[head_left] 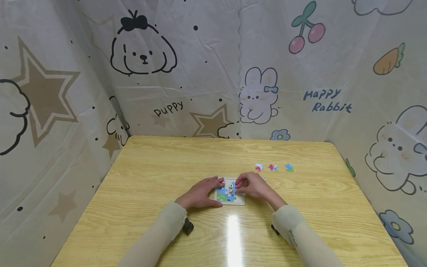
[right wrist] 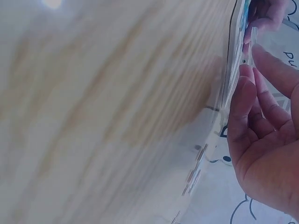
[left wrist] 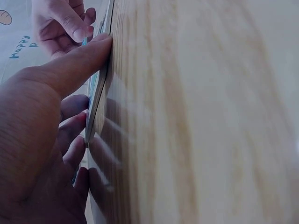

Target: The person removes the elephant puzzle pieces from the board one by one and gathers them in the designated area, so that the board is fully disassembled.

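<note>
A small jigsaw puzzle board (head_left: 241,202) with a pale border lies on the table, its left and lower parts filled with blue and green pieces. My left hand (head_left: 201,193) spans its left side, fingers spread: the thumb rests at the near edge, the fingertips at the upper left. Over the board's right half, my right hand (head_left: 252,185) pinches a puzzle piece (right wrist: 253,44) between thumb and fingertips. That piece stands edge-on in the right wrist view, and its picture is hidden. Both hands also appear close together at the board in the left wrist view.
Behind the right hand lie three loose puzzle pieces in a row: a red and white one (head_left: 258,167), a red and blue one (head_left: 272,167) and a blue and green one (head_left: 289,167). Another piece (head_left: 264,179) peeks out beside that hand. Printed curtains (head_left: 200,74) surround the wooden table (head_left: 160,159).
</note>
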Tool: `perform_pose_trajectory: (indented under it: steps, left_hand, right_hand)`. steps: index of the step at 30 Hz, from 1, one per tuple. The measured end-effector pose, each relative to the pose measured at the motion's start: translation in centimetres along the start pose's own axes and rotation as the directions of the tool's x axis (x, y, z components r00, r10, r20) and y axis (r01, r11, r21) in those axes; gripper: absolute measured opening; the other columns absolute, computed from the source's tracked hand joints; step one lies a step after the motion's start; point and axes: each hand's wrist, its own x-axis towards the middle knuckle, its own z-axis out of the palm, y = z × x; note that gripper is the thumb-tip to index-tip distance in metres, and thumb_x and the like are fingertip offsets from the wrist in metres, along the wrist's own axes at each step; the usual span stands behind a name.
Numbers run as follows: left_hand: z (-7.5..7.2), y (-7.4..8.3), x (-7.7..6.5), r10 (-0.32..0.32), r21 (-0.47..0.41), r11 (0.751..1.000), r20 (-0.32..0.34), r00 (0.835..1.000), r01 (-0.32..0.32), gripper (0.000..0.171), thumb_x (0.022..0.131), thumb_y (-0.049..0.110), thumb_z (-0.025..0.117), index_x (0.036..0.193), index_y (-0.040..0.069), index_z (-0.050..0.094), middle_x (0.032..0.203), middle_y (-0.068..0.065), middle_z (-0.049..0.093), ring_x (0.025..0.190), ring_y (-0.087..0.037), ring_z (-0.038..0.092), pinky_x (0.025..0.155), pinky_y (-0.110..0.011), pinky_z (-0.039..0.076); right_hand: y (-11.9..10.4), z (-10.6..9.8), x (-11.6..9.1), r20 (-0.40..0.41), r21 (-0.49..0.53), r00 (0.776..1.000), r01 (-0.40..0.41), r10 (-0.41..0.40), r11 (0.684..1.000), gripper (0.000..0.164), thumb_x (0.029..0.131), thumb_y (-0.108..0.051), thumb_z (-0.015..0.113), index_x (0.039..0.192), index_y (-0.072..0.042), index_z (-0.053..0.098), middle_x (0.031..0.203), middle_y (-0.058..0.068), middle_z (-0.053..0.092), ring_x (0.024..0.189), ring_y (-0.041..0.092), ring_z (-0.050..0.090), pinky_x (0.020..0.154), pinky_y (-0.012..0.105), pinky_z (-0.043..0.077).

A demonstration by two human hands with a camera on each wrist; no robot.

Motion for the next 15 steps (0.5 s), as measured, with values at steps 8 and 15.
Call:
perform_pose_trajectory:
  steps: [8, 15]
  left_hand:
    - [-0.1, 0.2, -0.1, 0.000, 0.002, 1.000, 0.000, 1.000, 0.000, 0.082, 0.090, 0.057, 0.074, 0.158, 0.023, 0.045, 0.170, 0.010, 0.029, 0.160, -0.023, 0.022, 0.128, -0.052, 0.022]
    - [-0.1, 0.2, -0.1, -0.002, 0.005, 1.000, 0.005, 1.000, 0.002, 0.083, 0.090, 0.059, 0.074, 0.159, 0.024, 0.044, 0.170, 0.011, 0.029, 0.160, -0.022, 0.021, 0.128, -0.051, 0.022]
  right_hand:
    - [0.7, -0.7, -0.6, -0.008, 0.029, 1.000, -0.028, 0.028, 0.999, 0.018, 0.086, -0.010, 0.084, 0.100, -0.008, 0.073, 0.091, 0.000, 0.070, 0.078, 0.014, 0.060, 0.070, 0.028, 0.052]
    - [1.6, -1.5, -1.1, -0.024, 0.017, 0.999, -0.037, 0.038, 0.999, 0.018, 0.086, -0.013, 0.085, 0.100, -0.009, 0.074, 0.091, -0.002, 0.072, 0.080, 0.014, 0.061, 0.074, 0.027, 0.051]
